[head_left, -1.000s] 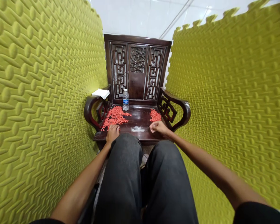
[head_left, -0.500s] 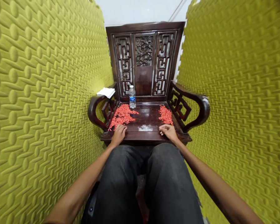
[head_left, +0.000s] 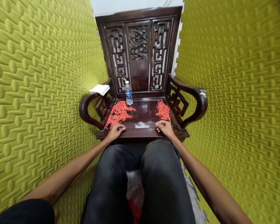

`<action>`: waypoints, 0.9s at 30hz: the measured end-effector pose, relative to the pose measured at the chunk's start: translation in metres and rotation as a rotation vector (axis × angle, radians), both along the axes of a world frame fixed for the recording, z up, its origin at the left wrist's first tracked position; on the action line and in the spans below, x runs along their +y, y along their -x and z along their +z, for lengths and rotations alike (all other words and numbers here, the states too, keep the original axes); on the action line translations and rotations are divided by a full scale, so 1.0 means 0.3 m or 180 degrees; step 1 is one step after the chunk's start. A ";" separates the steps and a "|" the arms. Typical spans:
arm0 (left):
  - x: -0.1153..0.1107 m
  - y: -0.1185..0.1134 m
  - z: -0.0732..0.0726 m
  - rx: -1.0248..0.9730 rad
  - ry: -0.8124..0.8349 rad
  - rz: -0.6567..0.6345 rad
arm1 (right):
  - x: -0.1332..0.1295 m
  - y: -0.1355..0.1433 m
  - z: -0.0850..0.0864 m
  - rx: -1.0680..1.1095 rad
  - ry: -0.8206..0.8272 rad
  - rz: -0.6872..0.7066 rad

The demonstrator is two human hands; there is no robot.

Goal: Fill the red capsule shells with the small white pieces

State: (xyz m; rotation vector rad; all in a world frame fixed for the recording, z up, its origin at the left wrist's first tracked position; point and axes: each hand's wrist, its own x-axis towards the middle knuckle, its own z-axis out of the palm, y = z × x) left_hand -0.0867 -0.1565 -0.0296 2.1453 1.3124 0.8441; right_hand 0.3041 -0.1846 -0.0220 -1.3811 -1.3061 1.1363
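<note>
My left hand (head_left: 115,131) rests at the front left of the dark wooden seat (head_left: 144,112), fingers curled in towards the thumb. Just behind it spreads a large patch of small red pieces (head_left: 119,112), too small to name. On the right, my right hand (head_left: 165,128) is closed in a pinch above the seat's front part. A smaller pile of the same red pieces (head_left: 163,110) lies directly beyond it. Whatever either hand may hold between its fingertips is too small to make out. Between the hands is a whitish worn patch (head_left: 142,124) on the seat.
A clear water bottle (head_left: 128,95) with a white cap stands at the seat's back left. Folded white paper (head_left: 100,89) lies on the left armrest (head_left: 84,107). The carved backrest (head_left: 139,73) rises behind. Yellow-green textured foam mats (head_left: 37,93) wall both sides.
The view has shifted, so the chair appears larger and slightly further left. My left hand's fingers now show a curled gap. The red pieces and bottle stay in place.
</note>
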 end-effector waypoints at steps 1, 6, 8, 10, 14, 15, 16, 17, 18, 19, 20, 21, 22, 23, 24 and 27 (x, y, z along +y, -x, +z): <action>-0.004 -0.004 0.006 -0.0025 0.0027 0.0048 | -0.001 0.000 -0.001 0.0039 -0.0015 0.0002; -0.009 -0.005 0.041 -0.0261 0.0175 0.0268 | -0.006 -0.005 -0.023 0.0263 -0.0151 0.0019; -0.008 0.002 0.045 -0.0377 0.0273 0.0358 | -0.014 -0.009 -0.033 0.0368 -0.0225 0.0058; -0.011 0.007 0.043 -0.0448 0.0399 0.0457 | -0.028 -0.016 -0.036 0.0474 -0.0269 0.0089; -0.034 -0.010 0.045 -0.0463 0.0631 0.0593 | -0.054 -0.032 -0.009 0.0657 -0.0196 0.0112; -0.040 -0.017 0.050 -0.0448 0.0671 0.0595 | -0.056 -0.035 0.001 0.0699 -0.0165 0.0101; -0.044 -0.023 0.056 -0.0436 0.0697 0.0587 | -0.055 -0.038 0.010 0.0736 -0.0139 0.0083; -0.046 -0.028 0.062 -0.0432 0.0709 0.0571 | -0.052 -0.040 0.018 0.0765 -0.0124 0.0065; -0.047 -0.032 0.067 -0.0437 0.0707 0.0549 | -0.047 -0.041 0.025 0.0783 -0.0121 0.0048; -0.045 -0.036 0.070 -0.0452 0.0693 0.0526 | -0.042 -0.043 0.029 0.0784 -0.0127 0.0036; -0.043 -0.040 0.071 -0.0474 0.0669 0.0504 | -0.039 -0.045 0.031 0.0766 -0.0135 0.0036; -0.041 -0.043 0.069 -0.0501 0.0638 0.0486 | -0.037 -0.047 0.032 0.0730 -0.0146 0.0042; -0.039 -0.046 0.066 -0.0525 0.0603 0.0475 | -0.037 -0.049 0.032 0.0685 -0.0158 0.0050; -0.037 -0.049 0.061 -0.0547 0.0569 0.0470 | -0.038 -0.050 0.031 0.0643 -0.0175 0.0047; -0.035 -0.050 0.055 -0.0557 0.0544 0.0470 | -0.040 -0.052 0.029 0.0616 -0.0195 0.0038; -0.032 -0.048 0.038 -0.0507 0.0514 0.0453 | -0.047 -0.051 0.020 0.0566 -0.0202 0.0033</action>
